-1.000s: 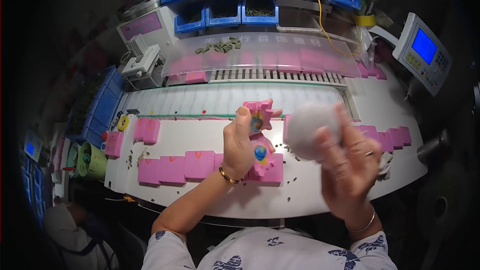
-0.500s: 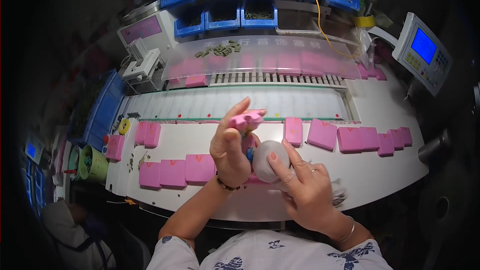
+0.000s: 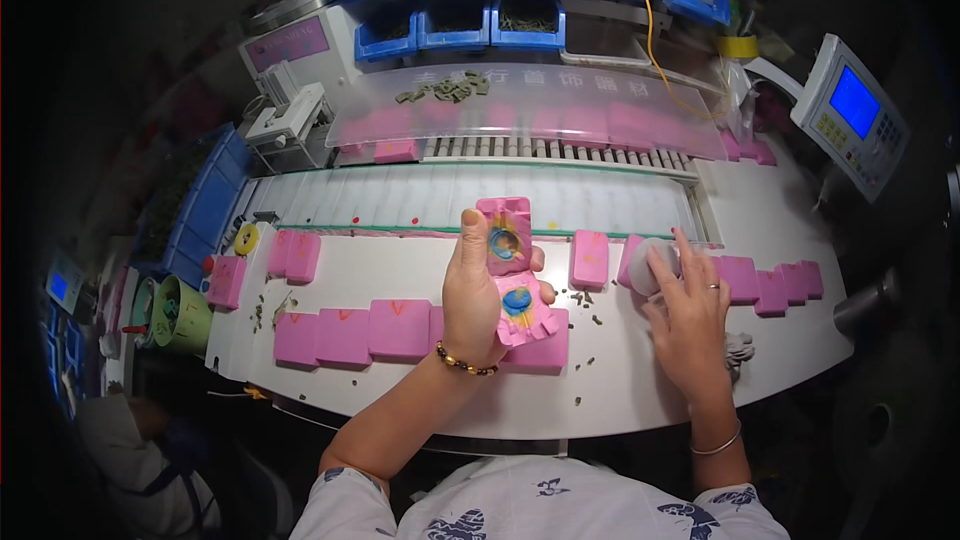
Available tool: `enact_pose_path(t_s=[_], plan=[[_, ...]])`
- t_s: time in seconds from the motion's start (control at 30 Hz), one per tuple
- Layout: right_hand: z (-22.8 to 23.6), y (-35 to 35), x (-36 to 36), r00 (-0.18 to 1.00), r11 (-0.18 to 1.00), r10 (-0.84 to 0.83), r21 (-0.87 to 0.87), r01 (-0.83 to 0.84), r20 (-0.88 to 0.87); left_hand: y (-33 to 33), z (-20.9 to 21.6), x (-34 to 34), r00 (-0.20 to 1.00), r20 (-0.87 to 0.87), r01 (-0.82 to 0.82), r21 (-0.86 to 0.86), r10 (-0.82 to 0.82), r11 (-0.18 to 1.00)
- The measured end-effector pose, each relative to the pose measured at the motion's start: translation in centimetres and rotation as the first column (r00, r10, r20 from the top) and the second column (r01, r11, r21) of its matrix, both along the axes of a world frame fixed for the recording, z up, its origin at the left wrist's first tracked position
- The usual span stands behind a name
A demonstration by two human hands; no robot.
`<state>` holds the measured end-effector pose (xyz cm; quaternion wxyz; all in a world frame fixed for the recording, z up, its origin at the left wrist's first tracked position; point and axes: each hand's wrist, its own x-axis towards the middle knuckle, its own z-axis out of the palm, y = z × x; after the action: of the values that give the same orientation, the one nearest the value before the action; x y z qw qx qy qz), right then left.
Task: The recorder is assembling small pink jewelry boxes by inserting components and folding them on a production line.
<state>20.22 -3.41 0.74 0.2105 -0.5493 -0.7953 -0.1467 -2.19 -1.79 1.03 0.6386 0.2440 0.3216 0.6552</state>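
Observation:
My left hand (image 3: 474, 295) is closed around a pink rubber mould (image 3: 513, 212), spread apart into two halves one above the other. Blue and yellow stain the hollow in each half. To the right, my right hand (image 3: 690, 325) grips a round whitish-grey pouch (image 3: 654, 272) low over the table, in front of a pink block. Whether the pouch touches the table or that block, I cannot tell. Behind and left of my left wrist stand several pink blocks (image 3: 400, 328) in a row, some with orange marks on top.
More pink blocks (image 3: 738, 280) line the right side, near a grey rag (image 3: 738, 350). Dark green crumbs (image 3: 580, 296) dot the white table. Beyond lie a glass-edged strip (image 3: 450, 202) and rollers. Blue bins (image 3: 455, 28) hang at the back; a display unit (image 3: 850, 120) stands right, a green bucket (image 3: 180, 312) left.
My right hand has carried the pouch away from the mould to the right. My left hand has turned, so both mould halves now face up toward me.

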Motion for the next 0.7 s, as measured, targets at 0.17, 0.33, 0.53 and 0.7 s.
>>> enact_pose_path(t_s=[0.17,0.33,0.53,0.7], plan=[[-0.1,-1.7,-4.2,0.741,0.845,0.528,0.166,-0.508,-0.414,-0.4,0.0,2.1,0.996,-0.087,0.020,0.041,-0.017,0.999],[-0.1,-0.9,-4.4,0.610,0.718,0.696,0.347,-0.603,-0.378,-1.4,-1.5,1.7,0.889,-0.448,0.069,0.332,0.093,0.941],[0.1,-0.7,-4.2,0.641,0.735,0.673,0.430,-0.524,-0.368,-2.4,-1.1,1.2,0.880,-0.472,0.208,0.471,0.046,0.857],[1.3,-1.2,-4.5,0.653,0.819,0.574,0.355,-0.451,-0.495,-3.0,-1.5,0.6,0.852,-0.522,0.261,0.483,0.036,0.836]])
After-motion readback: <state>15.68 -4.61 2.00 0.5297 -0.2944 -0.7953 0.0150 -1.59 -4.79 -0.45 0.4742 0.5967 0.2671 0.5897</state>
